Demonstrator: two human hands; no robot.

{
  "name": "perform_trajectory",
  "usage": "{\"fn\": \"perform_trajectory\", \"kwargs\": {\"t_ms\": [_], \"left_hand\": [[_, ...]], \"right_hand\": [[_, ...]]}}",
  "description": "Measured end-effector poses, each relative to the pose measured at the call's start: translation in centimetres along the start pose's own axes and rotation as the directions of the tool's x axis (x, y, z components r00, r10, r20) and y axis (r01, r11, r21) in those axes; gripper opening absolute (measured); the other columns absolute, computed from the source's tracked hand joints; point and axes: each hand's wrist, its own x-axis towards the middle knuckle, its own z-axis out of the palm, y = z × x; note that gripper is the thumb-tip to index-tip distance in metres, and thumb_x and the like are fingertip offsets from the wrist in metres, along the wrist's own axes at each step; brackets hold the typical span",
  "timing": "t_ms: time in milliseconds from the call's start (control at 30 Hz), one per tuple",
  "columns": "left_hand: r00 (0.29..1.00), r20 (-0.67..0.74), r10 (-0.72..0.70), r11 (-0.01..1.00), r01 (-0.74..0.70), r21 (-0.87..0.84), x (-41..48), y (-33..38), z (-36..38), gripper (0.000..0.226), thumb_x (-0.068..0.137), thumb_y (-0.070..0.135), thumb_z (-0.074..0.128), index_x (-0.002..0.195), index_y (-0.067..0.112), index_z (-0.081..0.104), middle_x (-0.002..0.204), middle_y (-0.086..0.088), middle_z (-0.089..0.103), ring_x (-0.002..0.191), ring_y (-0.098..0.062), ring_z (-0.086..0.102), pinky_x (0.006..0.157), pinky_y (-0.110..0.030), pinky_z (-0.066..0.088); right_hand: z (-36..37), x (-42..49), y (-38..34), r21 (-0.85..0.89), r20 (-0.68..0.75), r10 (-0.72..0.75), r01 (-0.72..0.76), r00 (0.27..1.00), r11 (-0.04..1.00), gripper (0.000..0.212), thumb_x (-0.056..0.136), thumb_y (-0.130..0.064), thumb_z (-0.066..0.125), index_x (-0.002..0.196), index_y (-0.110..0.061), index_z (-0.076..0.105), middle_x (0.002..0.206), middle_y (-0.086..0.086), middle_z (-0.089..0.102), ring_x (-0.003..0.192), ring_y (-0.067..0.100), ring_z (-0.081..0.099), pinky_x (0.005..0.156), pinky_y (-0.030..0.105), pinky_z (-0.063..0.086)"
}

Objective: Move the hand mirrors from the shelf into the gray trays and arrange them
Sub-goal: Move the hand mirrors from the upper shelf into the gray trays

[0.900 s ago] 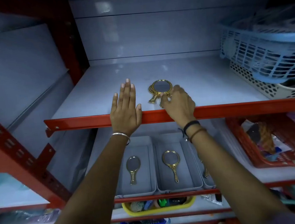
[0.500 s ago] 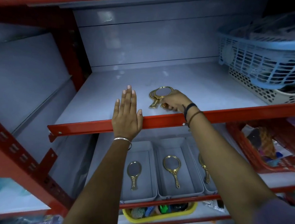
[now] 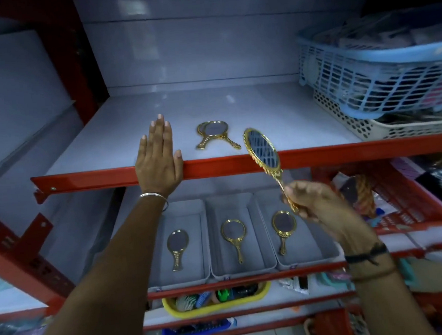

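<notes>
My right hand [image 3: 316, 204] grips a gold-framed hand mirror [image 3: 263, 150] by its handle, tilted up in front of the red shelf edge [image 3: 83, 179]. My left hand [image 3: 158, 159] lies flat on that edge, fingers spread, holding nothing. Two overlapping gold mirrors [image 3: 213, 135] remain on the upper shelf, just right of my left hand. On the shelf below stand three gray trays side by side: the left tray [image 3: 191, 209], the middle tray [image 3: 256, 254] and the right tray [image 3: 311, 250]. Each holds one gold mirror: [image 3: 177, 246], [image 3: 233, 236], [image 3: 283, 228].
A blue lattice basket [image 3: 366, 76] sits on a beige perforated basket [image 3: 364, 127] at the upper shelf's right. A red basket [image 3: 402, 200] of goods is right of the trays. A yellow tub [image 3: 214, 300] and a blue tray [image 3: 195, 329] of combs sit lower.
My right hand took one mirror off the upper shelf pile and drew it down and to the right, off the shelf. My left hand stayed on the shelf edge.
</notes>
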Motion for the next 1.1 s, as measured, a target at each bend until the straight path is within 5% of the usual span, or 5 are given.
{"fn": "perform_trajectory", "kwargs": {"t_ms": [300,500,733,967,1100], "left_hand": [[1.000,-0.018,-0.017,1.000,0.017,-0.015,-0.1,0.2,0.2,0.062,0.090,0.029,0.028,0.145,0.001,0.030,0.154,-0.017,0.031,0.143,-0.027,0.028,0.117,-0.039,0.022],[0.999,-0.046,-0.020,1.000,0.020,0.004,-0.2,0.1,0.6,0.062,0.091,0.030,0.025,0.145,0.001,0.029,0.154,-0.017,0.030,0.144,-0.028,0.027,0.118,-0.038,0.020],[0.993,-0.115,-0.006,0.999,0.010,0.034,-0.2,0.0,1.3,0.061,0.092,0.031,0.022,0.144,0.001,0.031,0.152,-0.017,0.034,0.143,-0.028,0.029,0.119,-0.031,0.016],[0.993,-0.115,-0.007,1.000,0.010,0.021,-0.2,0.0,1.1,0.060,0.091,0.030,0.024,0.143,0.000,0.033,0.151,-0.017,0.035,0.142,-0.029,0.031,0.117,-0.036,0.023],[0.996,-0.092,-0.009,1.000,0.011,0.022,-0.1,-0.1,1.0,0.060,0.091,0.029,0.027,0.143,0.000,0.032,0.151,-0.018,0.035,0.141,-0.028,0.032,0.117,-0.035,0.022]], "right_hand": [[-4.1,0.0,12.3,0.024,-0.139,0.272,-0.272,0.952,0.962,0.022,0.093,-0.017,0.053,0.072,-0.011,0.059,0.052,-0.004,0.045,0.045,0.005,0.035,0.040,0.011,0.031],[-4.5,8.7,19.1,-0.208,-0.286,0.440,-0.503,0.851,0.839,0.034,0.087,-0.007,0.058,0.054,-0.011,0.049,0.052,0.006,0.044,0.040,0.011,0.036,0.036,0.016,0.030],[-5.1,13.9,25.7,-0.315,-0.383,0.494,-0.613,0.781,0.725,0.022,0.084,-0.022,0.059,0.074,-0.003,0.057,0.077,0.016,0.057,0.054,0.022,0.048,0.050,0.026,0.039],[-4.8,11.9,22.5,-0.344,-0.439,0.410,-0.572,0.799,0.745,0.038,0.083,-0.029,0.060,0.052,-0.009,0.049,0.056,0.006,0.051,0.048,0.016,0.042,0.046,0.023,0.030],[-3.8,9.2,15.8,-0.228,-0.430,0.014,-0.123,0.902,0.966,0.042,0.085,-0.029,0.065,0.049,-0.019,0.046,0.047,-0.007,0.045,0.050,0.010,0.044,0.060,0.024,0.034]]}}
